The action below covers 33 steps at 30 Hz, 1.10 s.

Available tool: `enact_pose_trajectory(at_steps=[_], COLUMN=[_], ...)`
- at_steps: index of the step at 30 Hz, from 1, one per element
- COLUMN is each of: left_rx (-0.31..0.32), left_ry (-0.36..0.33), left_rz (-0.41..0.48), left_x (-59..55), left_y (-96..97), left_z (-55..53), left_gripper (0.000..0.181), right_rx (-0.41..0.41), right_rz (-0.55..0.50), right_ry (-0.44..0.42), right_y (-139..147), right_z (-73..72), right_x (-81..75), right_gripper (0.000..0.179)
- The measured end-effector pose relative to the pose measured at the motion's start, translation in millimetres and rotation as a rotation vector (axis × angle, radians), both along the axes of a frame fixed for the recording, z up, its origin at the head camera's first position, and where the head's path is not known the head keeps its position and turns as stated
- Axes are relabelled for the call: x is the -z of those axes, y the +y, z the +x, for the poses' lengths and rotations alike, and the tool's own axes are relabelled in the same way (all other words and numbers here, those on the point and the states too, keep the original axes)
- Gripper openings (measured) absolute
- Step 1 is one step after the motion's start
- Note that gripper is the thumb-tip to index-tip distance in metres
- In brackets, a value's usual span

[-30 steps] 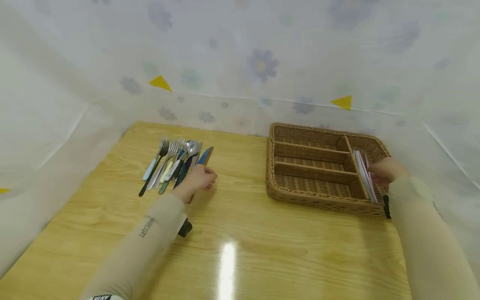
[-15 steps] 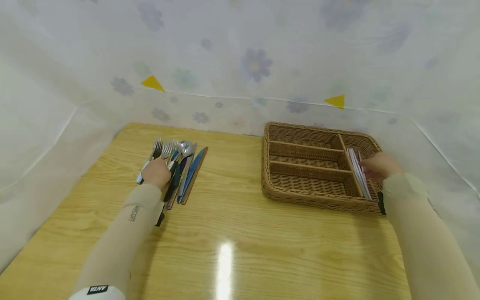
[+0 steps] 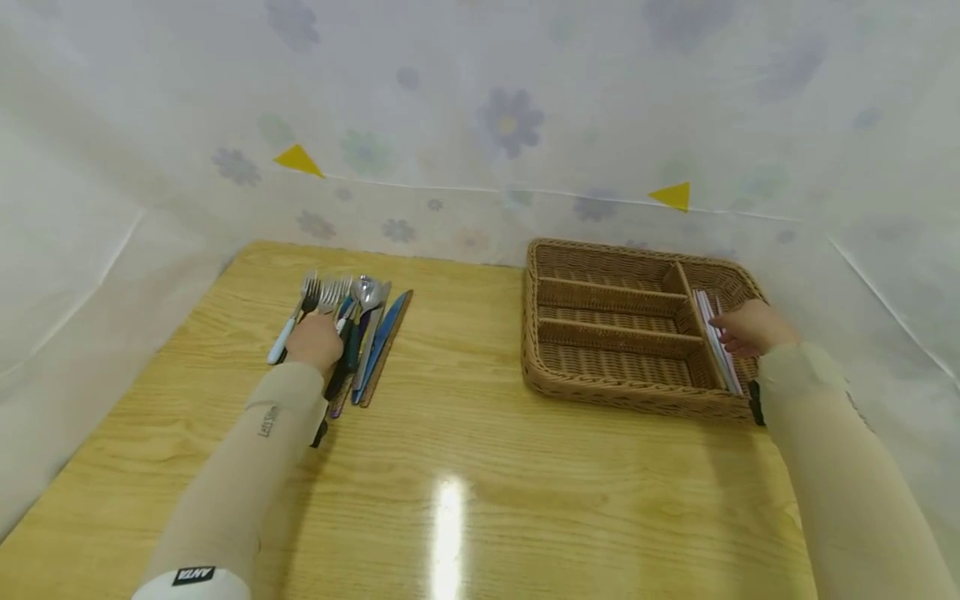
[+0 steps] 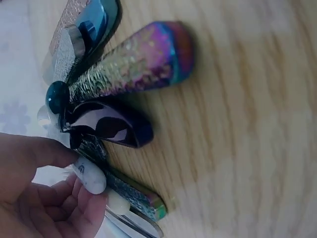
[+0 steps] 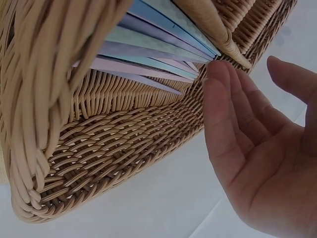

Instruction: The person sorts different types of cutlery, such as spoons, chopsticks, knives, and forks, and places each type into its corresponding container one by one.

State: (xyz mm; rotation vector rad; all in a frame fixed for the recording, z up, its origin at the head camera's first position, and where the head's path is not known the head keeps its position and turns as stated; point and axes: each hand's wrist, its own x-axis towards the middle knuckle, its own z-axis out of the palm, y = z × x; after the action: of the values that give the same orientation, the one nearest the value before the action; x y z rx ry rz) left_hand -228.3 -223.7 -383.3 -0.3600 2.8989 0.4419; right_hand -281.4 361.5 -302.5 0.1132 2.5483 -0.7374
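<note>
Left wrist view: left hand (image 4: 44, 193) pinches smooth, rounded white handle (image 4: 91, 177) within mixed cutlery pile (image 3: 367, 292) on yellow wood-grain table (image 3: 525, 467). Likely stiff, light, slippery; best held mid-handle. Glossy dark-purple handle (image 4: 106, 121), textured iridescent handle (image 4: 131, 59) crowd access. Beyond: right hand (image 5: 262, 144), fingers loosely extended, gripping nothing, beside thin pastel strips (image 3: 717, 342) in brown wicker basket (image 3: 637, 402).

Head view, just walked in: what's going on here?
A person's left hand pinches a white handle in the cutlery pile on the wood-grain table. Their right hand is at the pastel strips in the wicker basket's side compartment; whether it touches them is unclear. The pile lies apart from the basket.
</note>
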Motion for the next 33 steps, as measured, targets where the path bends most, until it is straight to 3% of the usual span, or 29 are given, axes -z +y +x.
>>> enact_pose_trajectory(at_steps=[8, 10, 11, 14, 15, 17, 18, 21, 22, 25, 28, 33], left_rx=[0.01, 0.069, 0.08, 0.131, 0.125, 0.036, 0.005, -0.128, -0.163, -0.186, -0.183, -0.116], left_ry=[0.024, 0.126, 0.153, 0.212, 0.267, 0.205, 0.202, 0.227, 0.188, 0.194, 0.207, 0.16], left_rz=[0.115, 0.069, 0.091, 0.013, 0.004, 0.142, 0.166, 0.372, 0.415, 0.485, 0.498, 0.573], left_x=[-3.1, 39.5, 47.1, 80.0, 96.9, 63.4, 58.1, 26.7, 8.4, -9.5, -21.5, -37.5], left_y=[-8.2, -32.9, -39.7, -65.6, -76.3, -62.2, -59.5, -41.3, -31.5, -20.7, -9.8, 10.0], left_z=[2.6, -22.4, -25.9, -46.5, -54.7, -33.9, -31.0, -9.2, 0.8, 11.3, 17.7, 25.5], left_gripper=[0.035, 0.034, 0.036, 0.039, 0.044, 0.048, 0.048, 0.046, 0.039, 0.035, 0.038, 0.046], right_rx=[0.008, 0.004, 0.004, 0.005, 0.005, 0.012, 0.015, 0.025, 0.03, 0.034, 0.031, 0.019], right_rz=[-0.004, -0.003, -0.003, -0.002, -0.002, -0.003, -0.005, -0.012, -0.014, -0.01, -0.005, 0.0], right_ry=[0.021, 0.017, 0.014, 0.011, 0.009, 0.011, 0.012, 0.008, 0.01, 0.017, 0.024, 0.03], right_y=[4, 5, 5, 2, 1, -2, -3, -5, -5, -5, -5, -7], right_z=[1.7, 2.7, 3.4, 5.1, 5.6, 6.6, 6.8, 7.4, 7.6, 8.1, 8.1, 9.2], right_x=[3.1, 3.7, 3.7, 3.2, 2.8, 2.2, 2.3, 2.2, 2.4, 3.5, 4.7, 6.0], right_gripper=[0.062, 0.063, 0.064, 0.064, 0.064, 0.063, 0.063, 0.062, 0.062, 0.061, 0.06, 0.061])
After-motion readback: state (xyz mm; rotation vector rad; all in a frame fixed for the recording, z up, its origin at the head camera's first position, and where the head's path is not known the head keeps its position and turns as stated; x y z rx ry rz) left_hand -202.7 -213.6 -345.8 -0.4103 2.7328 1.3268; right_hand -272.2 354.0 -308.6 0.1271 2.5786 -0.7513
